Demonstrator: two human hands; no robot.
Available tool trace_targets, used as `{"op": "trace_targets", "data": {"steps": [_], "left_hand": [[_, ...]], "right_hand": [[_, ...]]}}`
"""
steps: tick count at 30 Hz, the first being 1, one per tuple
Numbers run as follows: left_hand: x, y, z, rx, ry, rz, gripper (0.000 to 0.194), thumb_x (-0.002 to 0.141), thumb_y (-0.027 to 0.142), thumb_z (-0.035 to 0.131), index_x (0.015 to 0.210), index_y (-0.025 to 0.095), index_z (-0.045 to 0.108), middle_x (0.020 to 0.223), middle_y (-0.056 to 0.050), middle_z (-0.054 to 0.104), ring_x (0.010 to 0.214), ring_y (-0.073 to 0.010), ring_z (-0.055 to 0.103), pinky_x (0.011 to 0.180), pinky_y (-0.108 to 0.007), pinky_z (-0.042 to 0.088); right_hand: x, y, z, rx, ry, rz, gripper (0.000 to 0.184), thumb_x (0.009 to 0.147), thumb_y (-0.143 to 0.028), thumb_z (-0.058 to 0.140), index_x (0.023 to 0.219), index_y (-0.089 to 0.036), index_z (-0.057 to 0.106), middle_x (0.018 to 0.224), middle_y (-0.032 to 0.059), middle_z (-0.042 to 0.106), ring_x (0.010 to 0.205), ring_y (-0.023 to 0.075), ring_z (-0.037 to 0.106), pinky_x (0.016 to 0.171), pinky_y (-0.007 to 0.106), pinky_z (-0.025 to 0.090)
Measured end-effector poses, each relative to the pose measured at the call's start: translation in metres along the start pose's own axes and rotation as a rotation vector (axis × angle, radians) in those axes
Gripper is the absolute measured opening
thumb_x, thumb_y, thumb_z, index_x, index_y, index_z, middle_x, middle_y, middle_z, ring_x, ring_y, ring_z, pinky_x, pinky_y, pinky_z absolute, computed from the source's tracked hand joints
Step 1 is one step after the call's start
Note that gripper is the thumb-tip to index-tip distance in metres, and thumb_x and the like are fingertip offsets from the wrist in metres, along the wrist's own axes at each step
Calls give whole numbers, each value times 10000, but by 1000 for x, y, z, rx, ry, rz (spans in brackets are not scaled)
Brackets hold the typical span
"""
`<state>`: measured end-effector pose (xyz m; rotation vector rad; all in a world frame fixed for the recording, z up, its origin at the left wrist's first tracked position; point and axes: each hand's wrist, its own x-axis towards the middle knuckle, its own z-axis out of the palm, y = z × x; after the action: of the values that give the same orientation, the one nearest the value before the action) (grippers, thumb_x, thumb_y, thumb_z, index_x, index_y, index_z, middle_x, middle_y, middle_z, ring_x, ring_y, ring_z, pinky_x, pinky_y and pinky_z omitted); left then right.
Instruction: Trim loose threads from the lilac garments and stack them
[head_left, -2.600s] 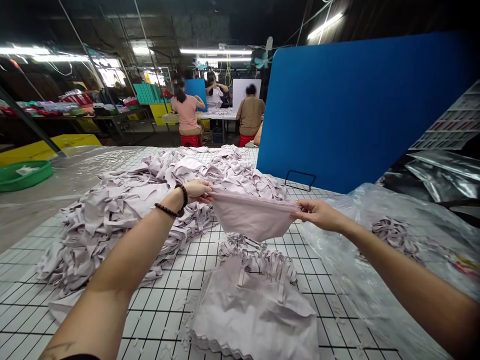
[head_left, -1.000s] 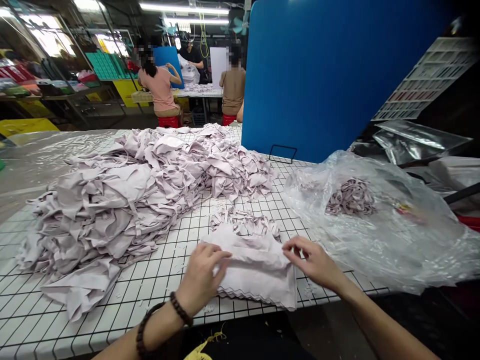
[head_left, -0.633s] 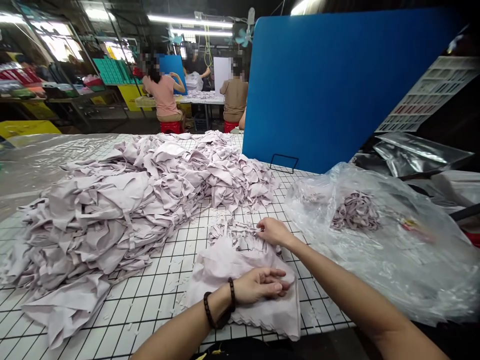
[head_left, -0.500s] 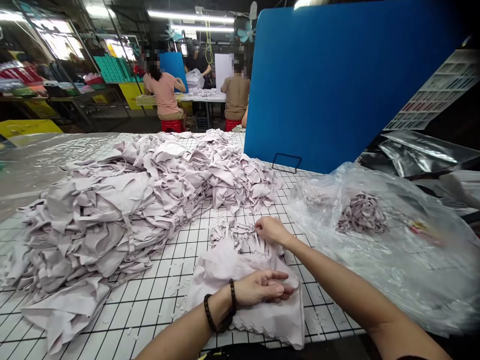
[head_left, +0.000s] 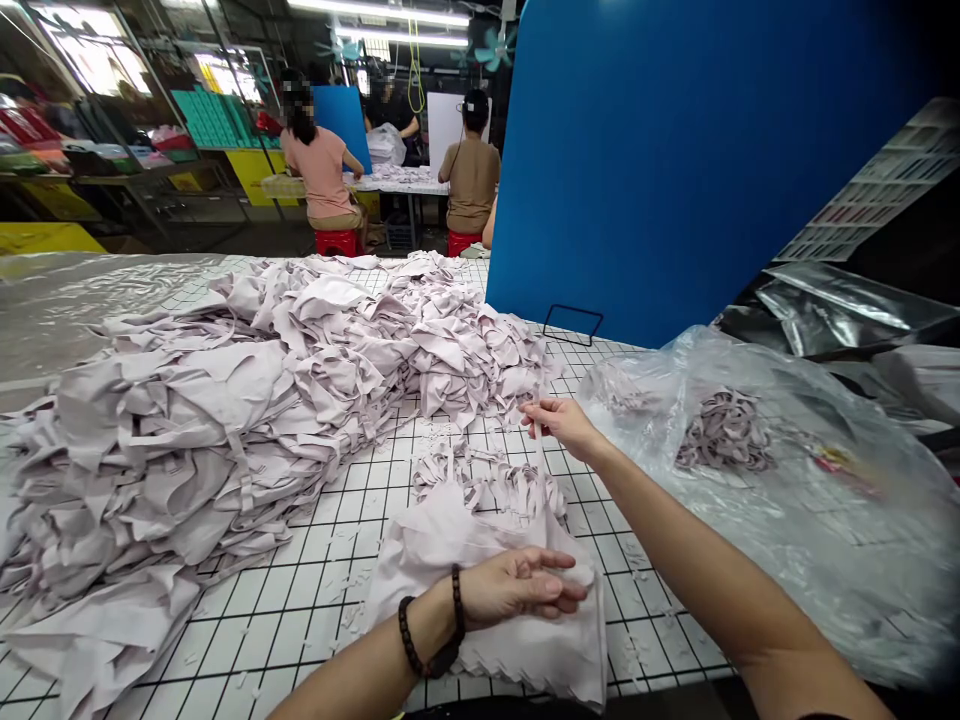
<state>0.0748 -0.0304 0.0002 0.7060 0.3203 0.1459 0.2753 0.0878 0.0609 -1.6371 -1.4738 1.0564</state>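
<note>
In front of me lies a flat stack of pale pink strappy fabric garments, its straps bunched at the far side. My left hand, with dark beaded bracelets at the wrist, rests on the stack, fingers apart and loosely curled. Beyond the stack, my right hand pinches a thin fabric strap and holds it up taut from the top garment. A large loose heap of the same pale fabric pieces covers the table to the left and beyond.
A clear plastic bag holding coiled straps lies at the right. Behind it stands a tall blue board with a black wire stand. Small fabric scraps dot the gridded table. Several people sit or stand at a far table.
My right hand has risen away from the bunched straps, pulling one strap up and outward. The left hand has stayed on the stack. My view has tilted slightly.
</note>
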Motion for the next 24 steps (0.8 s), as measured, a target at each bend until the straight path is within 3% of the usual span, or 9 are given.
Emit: {"op": "trace_targets", "data": {"steps": [2,5,9,12,16,19,22,24], "left_hand": [[-4,6,4,-91,-4,15,460,828,357,610,1235,171,505,1238,-185,568,1124,-268,566,1031,-481,314],[-10,20,11,-267,47,121,514,872,477,488,1299,196,435,1289,-191,518,1072,-267,597,980,-473,371],[-15,35,15,-347,202,254,545,862,534,464,1283,188,456,1280,-168,522,1011,-236,627,902,-375,453],[-16,36,15,-274,295,241,499,832,470,562,1210,146,524,1133,-152,612,894,-196,664,819,-302,496],[-16,30,16,-147,348,170,377,712,273,745,1023,106,612,956,-117,672,761,-146,672,747,-250,515],[-16,28,20,-91,399,151,337,698,308,753,922,86,634,920,-116,681,737,-135,668,715,-237,518],[-16,28,24,-11,423,132,363,688,363,748,898,93,625,858,-96,688,707,-133,667,693,-240,514],[-16,26,25,76,400,121,375,679,384,745,879,98,610,814,-84,689,702,-139,666,698,-251,510]], "right_hand": [[-18,-11,-3,39,-40,-91,320,830,-449,532,818,-149,643,929,97,668,632,145,603,604,288,498],[-54,-23,-3,-259,-77,-343,299,886,-365,470,756,-165,650,884,88,649,723,172,600,642,291,479],[-95,-24,1,-700,-176,-672,286,904,-199,416,1124,-178,598,863,89,625,757,178,567,646,284,436],[-111,-17,4,-866,-196,-789,341,888,-122,419,1201,-167,543,871,93,623,770,183,553,673,300,412],[-117,-11,4,-955,-183,-764,365,880,-98,404,1210,-169,543,876,93,631,794,186,550,705,308,395],[-121,-17,1,-898,-210,-642,344,837,-108,461,1134,-204,604,936,93,647,881,207,551,776,335,395],[-128,-32,-2,-691,-342,-494,393,779,-133,519,1153,-223,600,1100,81,628,1008,227,533,850,344,399],[-133,-40,-1,-515,-483,-384,386,798,-199,527,1178,-229,584,1112,58,633,975,207,560,808,303,426]]}}
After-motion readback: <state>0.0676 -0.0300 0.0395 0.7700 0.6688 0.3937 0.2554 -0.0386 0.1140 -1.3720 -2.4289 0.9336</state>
